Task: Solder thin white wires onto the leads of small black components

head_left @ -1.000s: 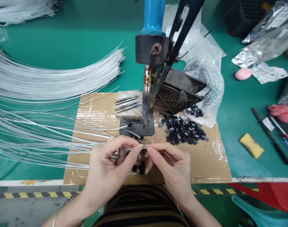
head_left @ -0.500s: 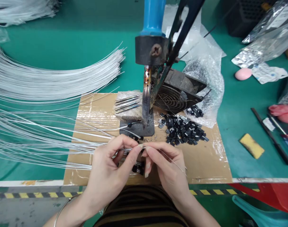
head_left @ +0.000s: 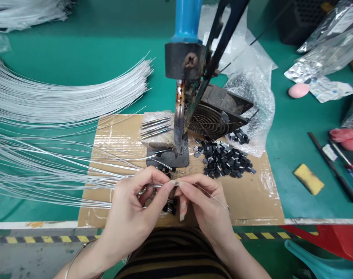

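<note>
My left hand [head_left: 141, 205] pinches the end of a thin white wire between thumb and forefinger. Right beside it, my right hand [head_left: 204, 197] is closed on a thin strand that trails down to the right. The fingertips of both hands nearly meet and hide what lies between them. White wires [head_left: 101, 180] run in from the left to my left hand. Black parts [head_left: 168, 206] show partly below and behind my fingers. Just above stands a soldering iron [head_left: 180, 112] with a blue handle, its tip pointing down over a small black plate [head_left: 182, 157].
Cardboard [head_left: 246, 197] lies under my hands. A pile of black connectors [head_left: 228, 159] is on the right, with a fan [head_left: 214, 116] behind it. Metal tips rest on a block [head_left: 157, 131]. A wire bundle [head_left: 77, 100] lies left, a yellow sponge [head_left: 308, 179] right.
Both hands keep their pinch, with only slight shifts of the fingers. The lower fingers of my right hand have moved down a little.
</note>
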